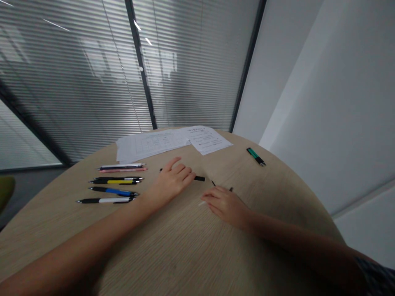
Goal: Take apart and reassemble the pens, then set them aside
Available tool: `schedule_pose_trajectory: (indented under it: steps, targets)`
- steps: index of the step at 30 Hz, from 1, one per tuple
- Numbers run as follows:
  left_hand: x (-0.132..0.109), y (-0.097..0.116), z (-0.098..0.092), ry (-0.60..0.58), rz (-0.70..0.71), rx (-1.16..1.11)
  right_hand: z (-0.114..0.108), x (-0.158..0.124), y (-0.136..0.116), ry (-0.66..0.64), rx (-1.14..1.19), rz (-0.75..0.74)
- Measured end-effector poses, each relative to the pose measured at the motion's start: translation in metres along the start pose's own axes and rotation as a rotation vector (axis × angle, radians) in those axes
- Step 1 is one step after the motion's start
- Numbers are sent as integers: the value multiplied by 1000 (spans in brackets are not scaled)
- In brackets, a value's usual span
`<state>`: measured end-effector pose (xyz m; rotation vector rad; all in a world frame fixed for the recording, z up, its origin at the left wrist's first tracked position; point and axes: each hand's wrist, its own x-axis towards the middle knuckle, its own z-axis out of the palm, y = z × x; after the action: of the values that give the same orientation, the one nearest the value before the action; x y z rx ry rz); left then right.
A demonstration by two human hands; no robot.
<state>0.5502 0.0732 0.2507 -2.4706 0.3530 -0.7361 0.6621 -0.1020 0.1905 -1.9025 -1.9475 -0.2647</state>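
Observation:
My left hand point(175, 179) is over the middle of the table, fingers curled and little finger raised. Its index finger presses down on a black pen piece point(200, 178), which sticks out to the right; the thumb is hidden. Another small dark tip point(161, 169) shows at the left of this hand. My right hand point(226, 205) rests low over the tabletop, its fingers drawn together. A thin pale piece point(202, 203) shows at its fingertips, too small to name. Two small dark bits, one a short rod point(213, 183) and one a dark end point(231, 189), appear just behind that hand.
On the left of the round wooden table point(173, 263) lie pens in pairs: pink and silver point(123, 167), yellow and black point(117, 181), blue point(114, 191), white point(106, 200). Green pens point(255, 156) lie at right. Printed sheets point(154, 144) lie at the far edge, before window blinds.

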Motion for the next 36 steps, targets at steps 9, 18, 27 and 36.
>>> schedule_pose_trajectory:
  steps: [9,18,27,36]
  targets:
    - [-2,-5,10,10,-64,-48,-4,3,3,-81,-250,-171]
    - [-2,-7,11,-34,-152,-118,-3,-3,17,-12,-210,-77]
    - [-4,-9,18,-82,-172,-148,-6,-4,24,-59,-169,-2]
    - [-3,-9,14,-113,-165,-133,-62,-8,43,-282,-42,215]
